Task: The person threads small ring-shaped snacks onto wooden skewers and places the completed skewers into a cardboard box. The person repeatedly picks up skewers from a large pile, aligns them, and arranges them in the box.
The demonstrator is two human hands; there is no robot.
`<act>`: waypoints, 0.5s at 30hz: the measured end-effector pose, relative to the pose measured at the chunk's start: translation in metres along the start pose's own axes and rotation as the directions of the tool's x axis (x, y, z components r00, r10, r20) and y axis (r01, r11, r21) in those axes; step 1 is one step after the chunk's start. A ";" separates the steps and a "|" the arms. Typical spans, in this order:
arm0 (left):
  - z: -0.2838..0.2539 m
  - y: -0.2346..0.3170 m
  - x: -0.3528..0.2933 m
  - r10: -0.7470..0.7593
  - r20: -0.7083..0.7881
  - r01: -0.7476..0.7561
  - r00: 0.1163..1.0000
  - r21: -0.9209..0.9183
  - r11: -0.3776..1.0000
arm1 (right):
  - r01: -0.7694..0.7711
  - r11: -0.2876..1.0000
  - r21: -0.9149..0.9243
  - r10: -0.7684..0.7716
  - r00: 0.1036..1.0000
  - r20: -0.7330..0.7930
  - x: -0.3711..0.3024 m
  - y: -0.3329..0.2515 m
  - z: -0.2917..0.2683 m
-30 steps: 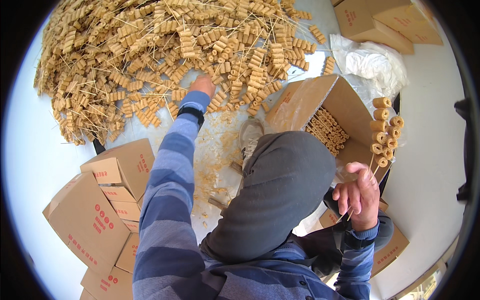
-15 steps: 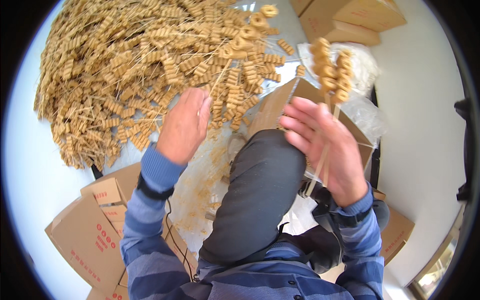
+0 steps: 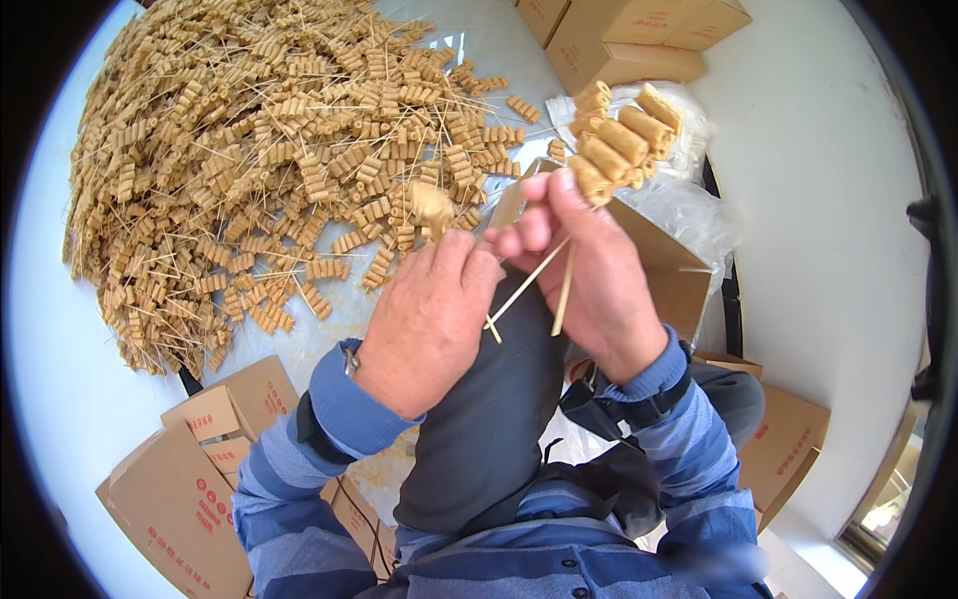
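My right hand (image 3: 609,280) is closed around the thin sticks of several skewers of brown rolled food (image 3: 624,145). Their rolls rise above my fingers, while the bare stick ends slant down below the palm. Close beside it, my left hand (image 3: 424,314) has its fingers pinched together. Just above those fingers juts another skewer (image 3: 432,207), blurred by motion, its stick hidden by the hand. The fingertips of both hands nearly meet over my dark-trousered knee.
A large heap of similar skewers (image 3: 259,150) covers the pale surface at the upper left. An open cardboard box (image 3: 669,260) stands behind my right hand, with clear plastic (image 3: 684,220) at its side. More cartons (image 3: 180,509) stand at lower left, others (image 3: 624,50) at the top.
My left hand has come away from the heap, rightward and nearer, with a skewer. My right hand has shifted left, its fingers curling around its skewers. The two hands are now close together.
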State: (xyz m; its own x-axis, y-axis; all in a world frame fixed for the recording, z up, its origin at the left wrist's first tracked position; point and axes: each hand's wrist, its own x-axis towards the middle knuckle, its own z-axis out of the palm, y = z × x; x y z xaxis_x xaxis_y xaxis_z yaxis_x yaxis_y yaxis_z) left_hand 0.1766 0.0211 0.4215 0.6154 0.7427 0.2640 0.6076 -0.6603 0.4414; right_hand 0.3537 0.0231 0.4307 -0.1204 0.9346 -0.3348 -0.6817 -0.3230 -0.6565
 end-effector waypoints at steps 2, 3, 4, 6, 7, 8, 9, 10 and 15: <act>-0.001 -0.001 -0.002 0.042 -0.080 -0.039 0.996 0.033 0.999 | -0.019 1.000 0.025 0.020 0.998 -0.066 0.001 -0.009 -0.008; -0.002 -0.002 -0.001 0.056 -0.108 -0.050 0.993 0.056 0.997 | -0.078 0.996 0.032 0.080 0.995 -0.053 0.000 -0.014 -0.011; -0.003 -0.003 0.001 0.064 -0.146 -0.053 0.987 0.076 0.996 | -0.145 0.989 0.000 0.144 0.984 -0.104 0.000 -0.018 -0.014; -0.002 -0.002 0.005 0.093 -0.136 -0.095 0.986 -0.006 0.995 | -0.289 0.957 0.008 0.289 0.957 -0.035 0.001 -0.021 -0.014; 0.001 -0.001 0.010 0.115 -0.144 -0.127 0.983 -0.081 0.989 | -0.319 0.947 -0.029 0.316 0.946 -0.064 0.001 -0.022 -0.013; 0.003 0.000 0.012 0.156 -0.138 -0.173 0.978 -0.118 0.978 | -0.348 0.935 -0.067 0.342 0.936 -0.088 0.000 -0.022 -0.011; 0.005 0.001 0.014 0.225 -0.228 -0.233 0.947 -0.006 0.973 | -0.357 0.927 -0.112 0.352 0.934 -0.063 0.004 -0.021 -0.008; 0.008 0.001 0.015 0.243 -0.227 -0.255 0.943 -0.027 0.967 | -0.321 0.938 -0.129 0.320 0.947 -0.031 0.004 -0.022 -0.005; 0.016 0.015 0.010 0.265 -0.177 -0.282 0.948 -0.079 0.956 | -0.274 0.945 -0.177 0.285 0.958 0.035 -0.002 -0.016 0.003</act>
State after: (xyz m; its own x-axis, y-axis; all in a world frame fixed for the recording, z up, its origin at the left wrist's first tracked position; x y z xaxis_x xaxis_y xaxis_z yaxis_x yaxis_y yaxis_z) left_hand 0.2001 0.0167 0.4168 0.6555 0.5484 0.5192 0.3677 -0.8323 0.4148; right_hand 0.3627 0.0267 0.4437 -0.3346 0.8086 -0.4839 -0.4834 -0.5881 -0.6485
